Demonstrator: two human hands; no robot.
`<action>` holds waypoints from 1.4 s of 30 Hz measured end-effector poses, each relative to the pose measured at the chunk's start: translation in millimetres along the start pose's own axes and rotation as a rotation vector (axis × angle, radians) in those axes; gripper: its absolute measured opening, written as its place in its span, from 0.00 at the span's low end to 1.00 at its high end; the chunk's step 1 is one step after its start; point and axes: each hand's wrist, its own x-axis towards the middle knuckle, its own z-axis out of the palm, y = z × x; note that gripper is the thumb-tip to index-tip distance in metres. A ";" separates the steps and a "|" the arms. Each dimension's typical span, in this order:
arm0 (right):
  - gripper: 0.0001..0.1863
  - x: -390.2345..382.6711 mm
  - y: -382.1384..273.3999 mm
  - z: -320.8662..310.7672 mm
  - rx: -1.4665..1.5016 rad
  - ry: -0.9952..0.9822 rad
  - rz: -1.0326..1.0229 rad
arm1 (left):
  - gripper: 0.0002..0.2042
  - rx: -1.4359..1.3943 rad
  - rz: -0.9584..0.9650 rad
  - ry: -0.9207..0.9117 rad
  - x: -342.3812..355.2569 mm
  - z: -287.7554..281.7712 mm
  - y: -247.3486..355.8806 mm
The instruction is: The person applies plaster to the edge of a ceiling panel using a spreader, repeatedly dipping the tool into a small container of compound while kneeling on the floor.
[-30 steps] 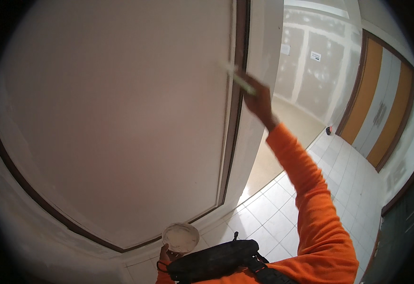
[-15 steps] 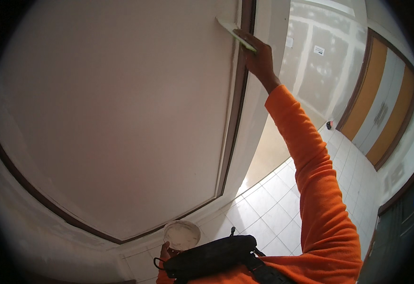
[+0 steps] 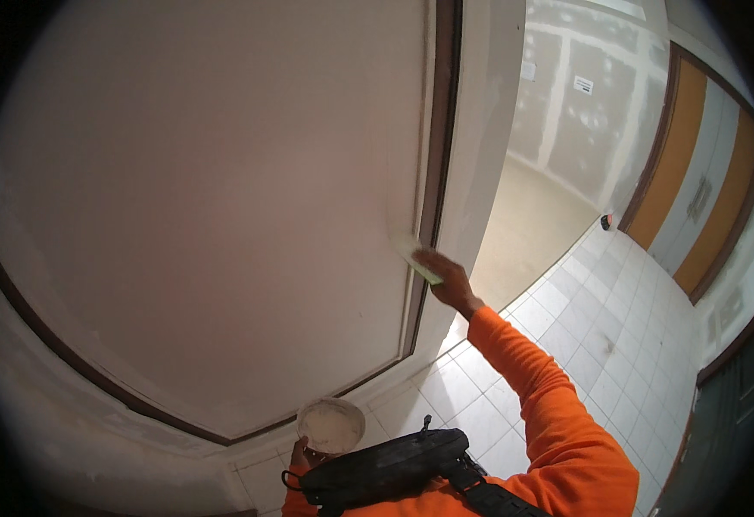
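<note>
My right hand (image 3: 449, 279) is closed around a putty knife (image 3: 426, 269), a flat pale blade with a greenish edge. Its blade tip is blurred against the right margin of a large pale panel (image 3: 222, 215), beside the dark brown frame (image 3: 439, 164). Low in the view, my left hand (image 3: 299, 452) grips the side of a round tub (image 3: 332, 426). Whitish paste shows inside the tub; part of the left hand is hidden behind a black bag on my chest.
The black chest bag (image 3: 386, 470) hangs below the tub. White floor tiles (image 3: 472, 414) run to the right, toward an orange and grey door (image 3: 696, 181). A patched grey wall (image 3: 592, 103) stands beyond the opening. A small dark object (image 3: 606, 222) sits at its foot.
My right hand has come down a long way along the brown frame with the putty knife, its arm bending closer. The left hand and tub have stayed nearly in place.
</note>
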 end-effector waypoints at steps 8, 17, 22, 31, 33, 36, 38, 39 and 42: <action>0.24 156.7 -52.5 -104.3 0.000 0.322 -0.158 | 0.34 0.091 0.044 0.005 -9.6 13.3 -3.3; 0.23 305.7 -78.8 -176.0 -0.163 0.384 -0.207 | 0.34 -0.046 0.028 -0.076 -19.5 22.2 -13.4; 0.38 150.1 -21.8 -79.2 -0.164 0.174 -0.286 | 0.33 -0.030 0.022 -0.014 9.8 -6.5 -24.1; 0.30 57.7 -41.8 -21.6 0.009 -0.072 -0.053 | 0.37 -0.018 0.029 -0.194 38.9 -64.4 -9.9; 0.29 110.6 -11.0 -67.6 -0.150 0.096 -0.105 | 0.37 -0.023 -0.008 -0.193 32.9 -33.1 -14.2; 0.27 218.3 -42.9 -123.9 -0.069 0.295 -0.323 | 0.35 -0.028 0.012 -0.125 6.6 -8.4 -6.9; 0.26 260.0 -52.5 -133.1 0.036 0.302 -0.277 | 0.35 -0.008 0.025 -0.097 1.1 -3.2 -8.7; 0.27 271.9 -40.2 -136.6 0.076 0.287 -0.327 | 0.34 -0.002 0.022 -0.122 2.4 2.8 -11.5; 0.32 225.3 -27.4 -103.0 -0.010 0.164 -0.373 | 0.34 -0.003 0.032 -0.129 1.0 4.8 -20.1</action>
